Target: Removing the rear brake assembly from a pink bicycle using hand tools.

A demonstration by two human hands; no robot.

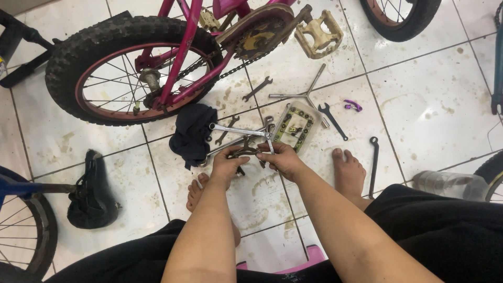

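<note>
- Left hand (226, 163) and right hand (283, 157) closed on 1 small dark metal part (245, 153), held low over the tiled floor (429, 89) for steadiness.
- Wrenches (238, 131) and parts tray (296, 124) fanned close by, within reach beside the pink bicycle (173, 57).

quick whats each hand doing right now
Left hand: closed on a small dark metal part, above the floor tiles.
Right hand: closed on the same part from the other side, beside a wrench.

Single head view, looking steeply down, close over tiled floor (419, 105).
</note>
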